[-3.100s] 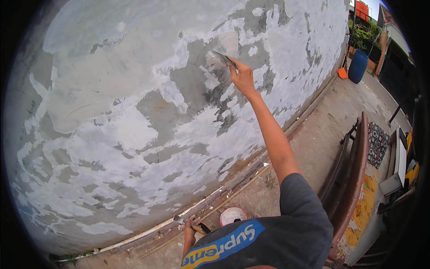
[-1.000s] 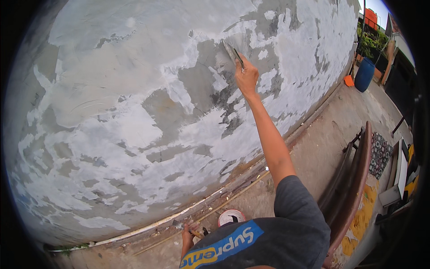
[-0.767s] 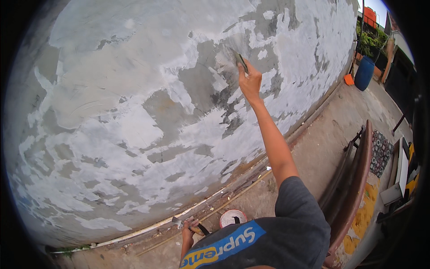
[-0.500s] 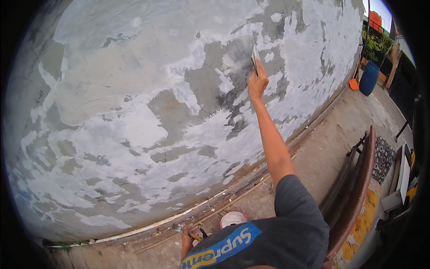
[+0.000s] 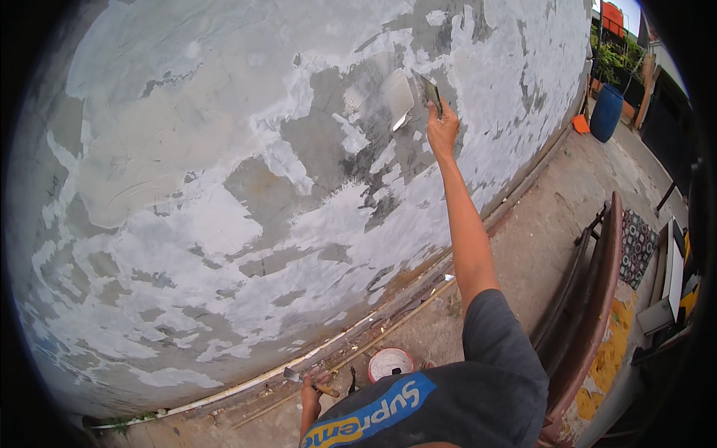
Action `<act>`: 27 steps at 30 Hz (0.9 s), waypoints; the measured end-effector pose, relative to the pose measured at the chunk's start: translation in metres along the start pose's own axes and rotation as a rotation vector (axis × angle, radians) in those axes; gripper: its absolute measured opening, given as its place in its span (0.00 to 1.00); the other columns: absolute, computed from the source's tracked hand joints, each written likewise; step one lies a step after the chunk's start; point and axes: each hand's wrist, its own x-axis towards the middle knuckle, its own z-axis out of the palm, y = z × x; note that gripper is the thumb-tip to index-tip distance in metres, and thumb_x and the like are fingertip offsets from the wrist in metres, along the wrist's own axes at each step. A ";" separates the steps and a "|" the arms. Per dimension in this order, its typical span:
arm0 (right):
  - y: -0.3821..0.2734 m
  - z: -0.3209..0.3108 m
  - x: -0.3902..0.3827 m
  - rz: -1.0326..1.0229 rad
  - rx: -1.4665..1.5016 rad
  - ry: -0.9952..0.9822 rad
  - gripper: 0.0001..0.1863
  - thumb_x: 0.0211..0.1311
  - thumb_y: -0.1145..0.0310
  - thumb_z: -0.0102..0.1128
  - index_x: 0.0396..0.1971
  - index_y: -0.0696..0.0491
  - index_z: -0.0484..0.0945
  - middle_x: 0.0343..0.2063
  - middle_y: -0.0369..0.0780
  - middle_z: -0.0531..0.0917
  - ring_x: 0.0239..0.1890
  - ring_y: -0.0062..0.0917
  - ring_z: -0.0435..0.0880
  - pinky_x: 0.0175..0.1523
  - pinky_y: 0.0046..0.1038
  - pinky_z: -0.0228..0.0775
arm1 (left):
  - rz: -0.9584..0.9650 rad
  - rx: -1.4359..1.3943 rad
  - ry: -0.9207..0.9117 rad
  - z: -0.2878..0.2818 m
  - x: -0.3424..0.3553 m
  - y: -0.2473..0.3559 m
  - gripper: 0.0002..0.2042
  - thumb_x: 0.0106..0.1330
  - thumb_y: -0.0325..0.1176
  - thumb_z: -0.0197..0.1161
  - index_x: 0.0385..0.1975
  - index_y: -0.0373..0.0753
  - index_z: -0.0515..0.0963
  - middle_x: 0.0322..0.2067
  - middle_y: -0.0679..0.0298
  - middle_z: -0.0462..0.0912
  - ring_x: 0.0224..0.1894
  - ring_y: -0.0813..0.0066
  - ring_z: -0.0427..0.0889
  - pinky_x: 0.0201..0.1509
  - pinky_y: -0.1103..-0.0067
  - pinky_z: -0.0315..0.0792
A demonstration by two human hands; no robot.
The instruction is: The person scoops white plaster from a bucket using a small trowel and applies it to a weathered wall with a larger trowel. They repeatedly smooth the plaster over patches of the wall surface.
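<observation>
My right hand, arm stretched out, pinches a flat, wide putty blade against the wall. Just left of the blade, a fresh, smooth patch of putty has a thick white ridge at its lower edge. The grey wall carries irregular white putty patches with bare grey and dark areas between them. Low by my body, my left hand is closed around a putty knife with a wooden handle; its metal blade points left. Beside it on the ground stands a round bucket of white putty with a reddish rim.
A pale pipe runs along the wall's foot. To the right is a long brown bench, with a patterned mat beyond it. A blue barrel and an orange object stand farther off. A small white bit shows near the wall base.
My right hand has shifted slightly right and down, and the blade has turned broadside. A fresh putty patch now shows beside it. My left hand keeps the putty knife; the view has shifted slightly.
</observation>
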 end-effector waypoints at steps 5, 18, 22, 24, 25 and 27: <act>0.009 0.013 0.005 -0.153 -0.100 0.030 0.14 0.63 0.70 0.57 0.48 0.52 0.81 0.36 0.45 0.86 0.37 0.26 0.84 0.45 0.24 0.71 | -0.060 -0.053 0.063 -0.002 -0.011 -0.017 0.27 0.74 0.54 0.35 0.57 0.40 0.70 0.47 0.51 0.81 0.51 0.62 0.79 0.52 0.66 0.71; -0.032 0.024 -0.079 -0.122 0.008 -0.055 0.15 0.59 0.77 0.55 0.46 0.53 0.81 0.38 0.47 0.84 0.40 0.39 0.85 0.44 0.31 0.73 | -0.019 -0.005 0.000 0.013 -0.004 0.009 0.26 0.74 0.53 0.35 0.56 0.41 0.70 0.47 0.53 0.81 0.49 0.65 0.79 0.52 0.68 0.71; -0.050 0.032 0.010 -0.017 -0.136 0.148 0.14 0.60 0.73 0.55 0.46 0.55 0.81 0.34 0.49 0.84 0.34 0.41 0.85 0.40 0.32 0.72 | 0.011 -0.038 0.025 -0.005 -0.003 -0.004 0.25 0.74 0.52 0.35 0.55 0.40 0.71 0.47 0.51 0.81 0.50 0.63 0.79 0.51 0.67 0.72; -0.046 0.039 0.030 -0.027 -0.199 0.160 0.15 0.59 0.74 0.54 0.47 0.54 0.80 0.32 0.50 0.84 0.32 0.41 0.83 0.39 0.34 0.72 | 0.010 -0.056 0.040 -0.012 -0.009 -0.014 0.25 0.74 0.52 0.35 0.55 0.40 0.70 0.48 0.51 0.80 0.50 0.62 0.79 0.51 0.66 0.72; -0.040 0.042 0.035 -0.067 -0.235 0.176 0.16 0.59 0.74 0.54 0.47 0.54 0.80 0.31 0.50 0.84 0.31 0.42 0.83 0.39 0.35 0.71 | 0.006 -0.057 0.056 -0.013 -0.012 -0.017 0.25 0.74 0.52 0.35 0.56 0.40 0.70 0.48 0.50 0.80 0.50 0.62 0.79 0.51 0.66 0.72; -0.040 0.051 0.035 -0.112 -0.265 0.172 0.17 0.58 0.75 0.54 0.48 0.52 0.80 0.30 0.50 0.83 0.29 0.42 0.82 0.38 0.36 0.71 | -0.013 -0.083 0.080 -0.018 -0.013 -0.022 0.26 0.74 0.53 0.35 0.56 0.39 0.70 0.48 0.50 0.80 0.50 0.61 0.79 0.52 0.66 0.72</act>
